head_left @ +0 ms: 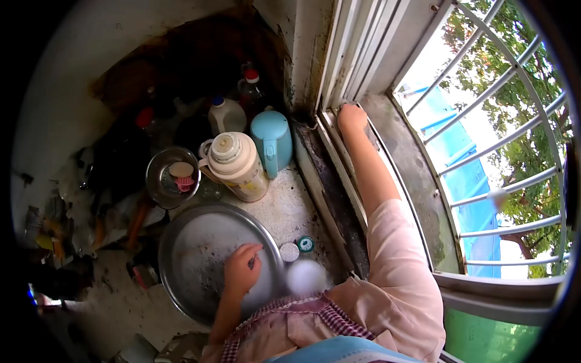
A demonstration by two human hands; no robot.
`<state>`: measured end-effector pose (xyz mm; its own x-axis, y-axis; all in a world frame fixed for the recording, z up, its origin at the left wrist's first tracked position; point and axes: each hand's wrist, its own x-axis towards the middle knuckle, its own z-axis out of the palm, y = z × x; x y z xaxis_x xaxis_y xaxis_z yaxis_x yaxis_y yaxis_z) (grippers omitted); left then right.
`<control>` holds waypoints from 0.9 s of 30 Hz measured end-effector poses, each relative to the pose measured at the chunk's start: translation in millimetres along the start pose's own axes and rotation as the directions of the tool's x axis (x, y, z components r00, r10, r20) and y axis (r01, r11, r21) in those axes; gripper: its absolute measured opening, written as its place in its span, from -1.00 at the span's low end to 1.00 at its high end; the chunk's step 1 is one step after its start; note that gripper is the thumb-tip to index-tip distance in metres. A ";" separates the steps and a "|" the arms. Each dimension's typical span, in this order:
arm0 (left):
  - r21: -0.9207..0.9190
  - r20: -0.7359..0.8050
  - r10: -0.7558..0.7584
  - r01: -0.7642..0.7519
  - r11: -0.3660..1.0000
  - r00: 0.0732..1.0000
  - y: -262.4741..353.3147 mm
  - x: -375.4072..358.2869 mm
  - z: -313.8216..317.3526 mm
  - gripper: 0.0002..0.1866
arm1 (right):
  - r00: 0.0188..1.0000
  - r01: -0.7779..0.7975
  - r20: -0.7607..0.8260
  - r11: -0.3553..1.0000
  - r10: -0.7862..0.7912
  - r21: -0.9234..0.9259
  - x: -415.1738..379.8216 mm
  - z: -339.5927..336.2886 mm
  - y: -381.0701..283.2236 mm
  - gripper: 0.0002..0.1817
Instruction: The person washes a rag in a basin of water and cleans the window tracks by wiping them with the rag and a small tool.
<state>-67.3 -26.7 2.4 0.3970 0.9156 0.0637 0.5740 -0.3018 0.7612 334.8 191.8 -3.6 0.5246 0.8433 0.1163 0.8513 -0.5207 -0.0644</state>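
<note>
My left hand (242, 269) is over a wide round metal basin (171, 237), its fingers curled together. A small dark bit shows between the fingers, too small to name. Dark grime and crumbs are scattered over the basin's grey bottom. My right arm stretches along the window sill. At the far end of the window track (339, 138), my right hand (353, 118) is closed against the frame. Its fingertips are turned away, so whatever they hold is hidden.
Beyond the basin stand a cream thermos flask (242, 172), a light blue kettle (270, 136), a plastic jug (227, 116) and a small metal bowl (158, 190). Two small round lids (305, 244) lie beside the basin. White bars (508, 187) cross the window at right.
</note>
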 end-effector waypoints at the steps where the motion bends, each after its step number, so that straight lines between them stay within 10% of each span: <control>1: 0.018 -0.023 0.017 -0.017 1.000 1.000 -0.1 1.3 1.8 -0.75 | 0.999 -0.012 0.043 0.999 0.014 -0.030 6.4 -2.7 -5.9 -0.73; 8: -0.006 -0.028 0.024 -0.024 1.000 0.999 -7.2 -16.9 -6.8 -0.74 | 0.967 0.233 0.114 0.971 -0.226 -0.050 -23.1 3.2 44.0 -0.75; 14: 0.005 -0.008 -0.022 0.022 1.000 1.000 -20.0 -11.2 -3.7 -0.74 | 0.995 0.091 -0.039 0.995 -0.089 0.039 9.1 18.0 11.7 -0.73; 27: -0.013 0.086 0.059 -0.058 0.998 0.995 -8.6 -25.6 -2.4 -0.74 | 0.932 0.246 0.301 0.962 -0.202 -0.116 -97.0 -34.9 80.0 -0.74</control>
<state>-84.2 -46.9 -4.2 0.4902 0.8700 0.0527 0.5408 -0.3510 0.7644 351.8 63.7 14.6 0.3186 0.9312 -0.1773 0.9477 -0.3088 0.0812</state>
